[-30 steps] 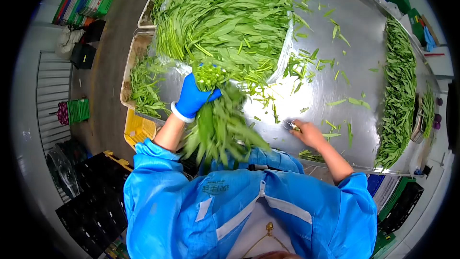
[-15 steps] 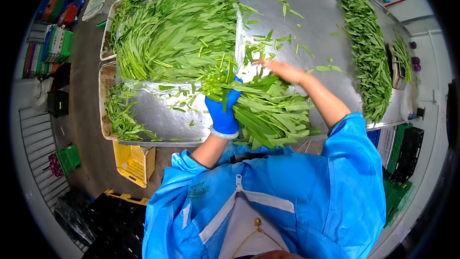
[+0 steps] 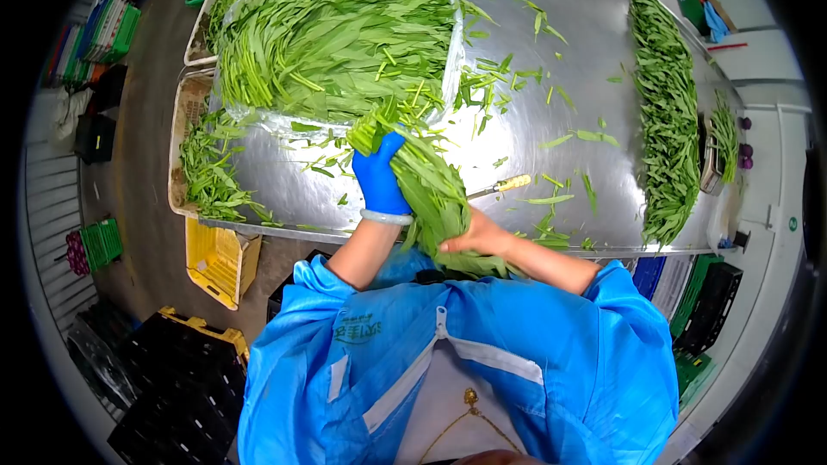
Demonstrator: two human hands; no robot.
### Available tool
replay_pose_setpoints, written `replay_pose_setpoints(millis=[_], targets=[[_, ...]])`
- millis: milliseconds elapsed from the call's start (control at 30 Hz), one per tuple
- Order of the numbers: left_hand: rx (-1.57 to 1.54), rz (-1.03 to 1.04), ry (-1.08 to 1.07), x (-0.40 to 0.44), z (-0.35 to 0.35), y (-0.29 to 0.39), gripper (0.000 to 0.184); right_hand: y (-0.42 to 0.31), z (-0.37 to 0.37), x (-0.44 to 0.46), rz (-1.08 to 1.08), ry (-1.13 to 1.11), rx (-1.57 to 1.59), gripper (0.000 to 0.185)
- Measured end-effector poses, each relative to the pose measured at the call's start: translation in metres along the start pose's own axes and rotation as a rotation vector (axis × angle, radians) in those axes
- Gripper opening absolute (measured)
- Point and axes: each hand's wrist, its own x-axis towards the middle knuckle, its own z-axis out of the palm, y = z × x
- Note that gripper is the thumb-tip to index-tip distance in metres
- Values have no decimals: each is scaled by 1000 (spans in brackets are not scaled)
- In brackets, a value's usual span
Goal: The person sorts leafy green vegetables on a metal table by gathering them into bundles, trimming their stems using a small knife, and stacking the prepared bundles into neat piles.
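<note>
My left hand (image 3: 380,176), in a blue glove, is closed around the stem end of a bunch of water spinach (image 3: 431,194), whose pale cut stems stick out past the thumb. Lower down, my bare right hand (image 3: 479,235) wraps the leafy part, with its thumb over the leaves. The bunch slants across the near table edge, its leaf tips toward my jacket. Just beyond my right hand lies a knife (image 3: 514,182) with a light handle. A large pile of the same greens (image 3: 336,43) sits in clear plastic lining ahead of my left hand.
Loose leaves and stem pieces (image 3: 487,86) are scattered over the metal table (image 3: 594,181). A long row of greens (image 3: 668,120) runs along the right side. Crates with greens (image 3: 178,155) stand against the left edge. A yellow crate (image 3: 220,263) is on the floor below.
My right hand has come down from above the bunch and closed on its leaves. The bunch is now narrower and steeper, and the knife has come into view. The view has shifted slightly.
</note>
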Motion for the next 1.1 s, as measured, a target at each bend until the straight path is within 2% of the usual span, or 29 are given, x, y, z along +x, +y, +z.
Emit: replay_pose_setpoints(millis=[67, 200, 300, 433, 467, 567, 600, 633, 700, 733, 767, 800, 833, 867, 900, 933, 967, 1033, 1067, 1100], targets=[[-52, 39, 7, 2, 1, -1, 26, -21, -30, 8, 40, 20, -92, 100], [-106, -139, 29, -12, -5, -1, 34, -66, -88, 4, 102, -91, -399, 96], [-160, -387, 33, -12, -43, -18, 33, -33, -67, -21, 73, -187, -321, 96], [-280, -402, -24, -18, -36, -4, 33, -8, -4, -34, 26, -117, -51, 89], [-253, -445, -162, -15, -40, 1, 46, -11, 2, -33, 42, -60, 24, 85], [-113, -179, -304, -3, -40, 12, 66, -26, -10, -31, 128, 126, -267, 81], [-216, -113, -501, 12, -51, 12, 81, -30, -16, -30, -23, 231, -327, 67], [-157, 29, -543, 25, -60, 14, 77, -41, -25, -31, -25, 234, -359, 64], [-272, -95, -510, 48, -81, 16, 72, -40, -42, -27, -13, 205, -165, 64], [-52, -215, -377, 52, -86, 10, 67, -16, -61, -18, 131, 257, -247, 65], [265, -302, -342, 62, -106, -13, 70, 25, -87, -2, 278, 311, -330, 66], [443, -337, -349, 60, -119, -35, 70, 44, -101, 7, 417, 362, -418, 66], [624, -358, -353, 60, -124, -45, 70, 36, -98, 3, 308, 353, -368, 64], [605, -502, -368, 55, -125, -37, 73, 17, -90, -5, 194, 337, -325, 62], [556, -535, -323, 57, -130, -37, 72, -3, -84, -11, 95, 313, -277, 60], [336, -541, -375, 55, -136, -39, 71, -21, -75, -20, 95, 270, -172, 45], [116, -545, -425, 55, -140, -40, 70, -12, -80, -20, 139, 300, -360, 48], [231, -649, -342, 56, -140, -51, 62, 3, -103, -7, 196, 356, -755, 54], [214, -650, -384, 53, -135, -53, 61, -30, -89, -3, 358, 424, -973, 52], [193, -641, -421, 54, -131, -53, 59, -43, -88, -4, 183, 374, -901, 50]])
